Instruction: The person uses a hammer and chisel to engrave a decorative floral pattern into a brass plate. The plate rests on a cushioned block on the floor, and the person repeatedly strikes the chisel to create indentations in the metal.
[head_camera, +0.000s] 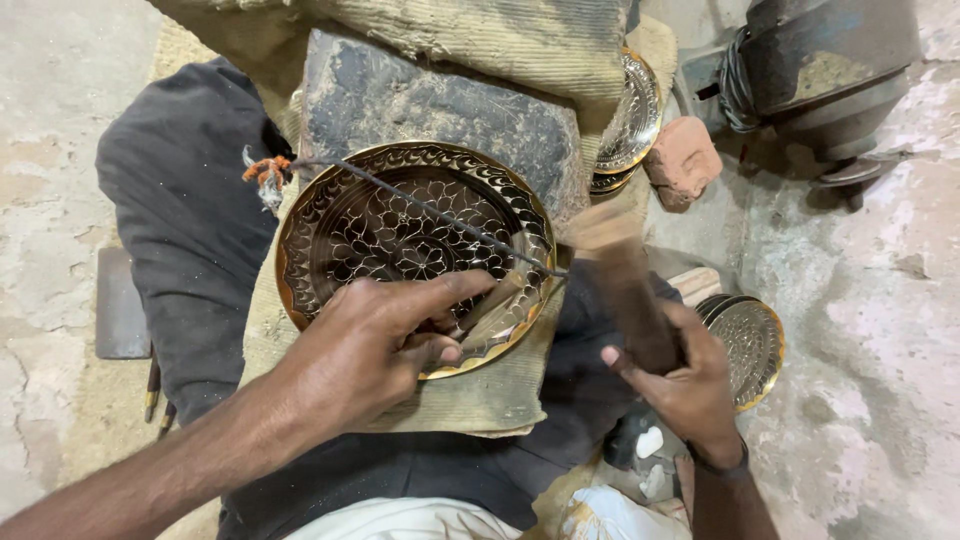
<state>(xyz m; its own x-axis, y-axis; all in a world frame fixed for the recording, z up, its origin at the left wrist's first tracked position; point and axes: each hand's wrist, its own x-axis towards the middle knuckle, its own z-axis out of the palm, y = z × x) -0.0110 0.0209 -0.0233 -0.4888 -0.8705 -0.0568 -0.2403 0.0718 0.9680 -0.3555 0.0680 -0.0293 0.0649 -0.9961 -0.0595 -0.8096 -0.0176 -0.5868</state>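
- Rough grey concrete floor (880, 330) fills the edges of the view; a folded tan sackcloth pad (480, 400) lies across the person's dark-clothed lap.
- On that pad sits a round brass plate with an engraved floral pattern (400, 230), at the centre of the view, leaning against a dark stone block (430, 105) at 12 o'clock.
- A thin dark cord (430, 208) runs across the plate's face from a frayed orange knot at 9 o'clock.
- Left hand (370, 350) rests on the plate's rim at 6 o'clock, fingers pinched closed around a small metal chisel (490, 305) whose tip meets the engraved surface.
- Right hand (680, 385) is at 4 o'clock from the plate, just off its rim, fist clenched on a wooden mallet (625, 275), blurred with motion, above the chisel.
- A second small engraved brass dish (750, 345) lies just beside the right hand at 3 o'clock.
- More brass plates (630, 120) stack at 1 o'clock, beside a reddish brick piece (682, 160).
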